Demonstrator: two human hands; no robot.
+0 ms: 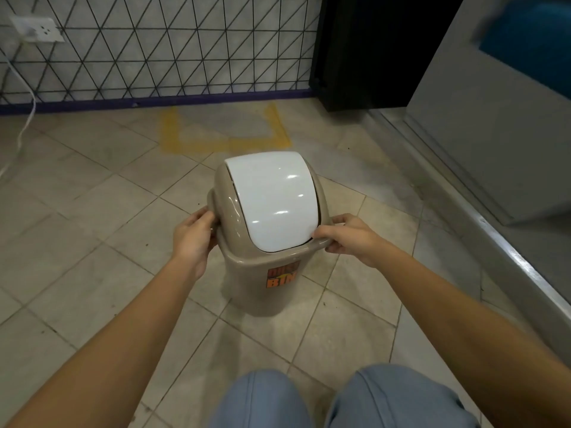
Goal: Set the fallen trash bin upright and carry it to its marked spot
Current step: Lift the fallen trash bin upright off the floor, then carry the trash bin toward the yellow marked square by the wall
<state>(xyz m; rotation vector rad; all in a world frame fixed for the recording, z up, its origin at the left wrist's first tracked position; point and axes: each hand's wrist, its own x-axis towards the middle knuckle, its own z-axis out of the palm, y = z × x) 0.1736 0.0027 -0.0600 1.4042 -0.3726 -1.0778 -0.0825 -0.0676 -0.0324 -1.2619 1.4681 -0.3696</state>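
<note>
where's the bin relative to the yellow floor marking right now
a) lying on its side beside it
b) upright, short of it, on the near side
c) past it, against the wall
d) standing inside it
b: the trash bin stands upright with the yellow marking empty beyond it.

Left hand (194,239) and right hand (349,237) grip, arms outstretched.

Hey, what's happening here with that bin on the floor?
A person is holding a beige trash bin by its upper rim, left hand on one side and right hand on the other. The bin already stands upright, its white swing lid closed. It is not yet in place: the yellow floor marking by the wall lies just beyond it, with nothing inside.
</note>
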